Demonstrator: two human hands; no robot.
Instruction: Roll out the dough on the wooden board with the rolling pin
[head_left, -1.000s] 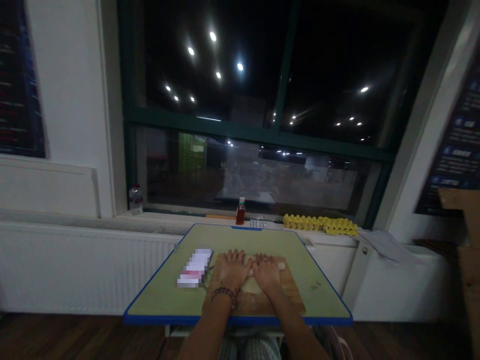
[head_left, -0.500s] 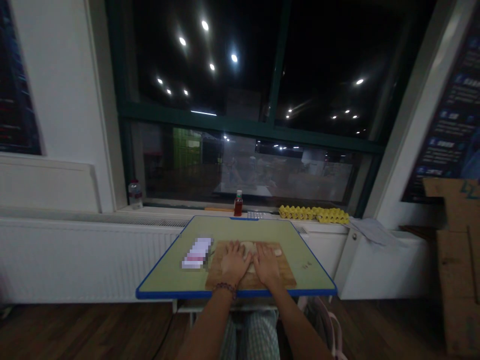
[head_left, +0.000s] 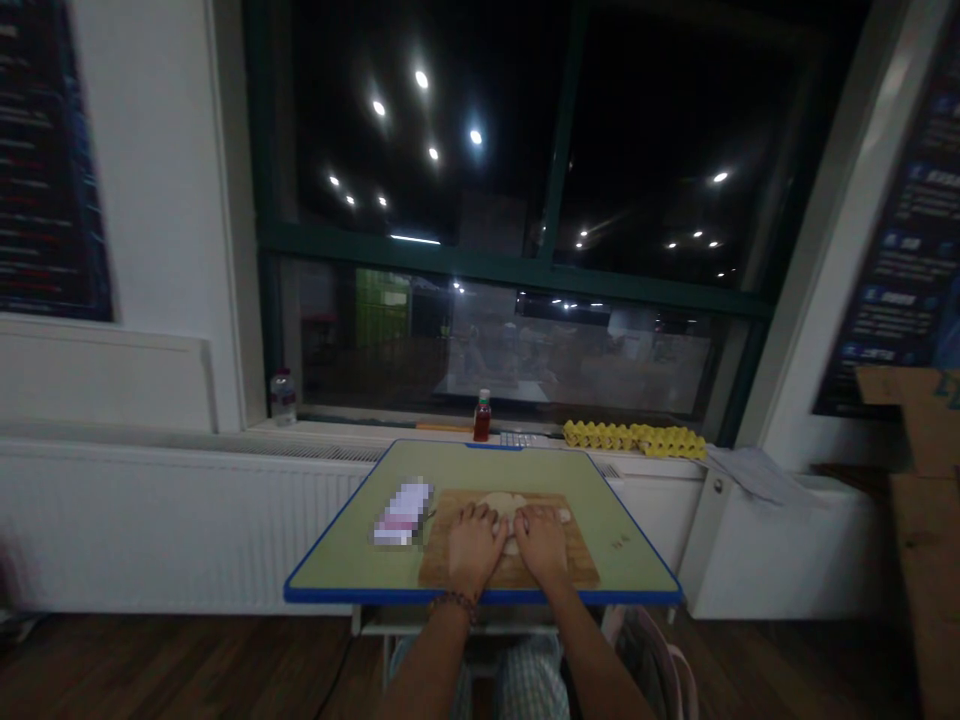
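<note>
A wooden board point(head_left: 439, 570) lies on the small green table, with pale, flattened dough point(head_left: 501, 500) on it. My left hand point(head_left: 474, 540) and my right hand point(head_left: 541, 540) rest side by side on the board, thumbs towards each other. Their fingers are bent down over what looks like a pale rolling pin point(head_left: 565, 515). One end of it shows just right of my right hand; most of it is hidden under both hands. Some dough shows beyond the fingers and between the hands. A bracelet circles my left wrist.
On the blue-edged table point(head_left: 352, 550), a blurred-out phone-like item point(head_left: 403, 513) lies left of the board. Along the sill stand a bottle of red-brown liquid point(head_left: 482, 418), yellow egg trays point(head_left: 634, 438) and a clear bottle point(head_left: 283, 398). A white radiator point(head_left: 172, 530) is behind the table.
Both hands have drawn slightly back towards me, their fingers now more bent where they lay flat and spread. More dough shows past the fingertips. The view has tilted slightly.
</note>
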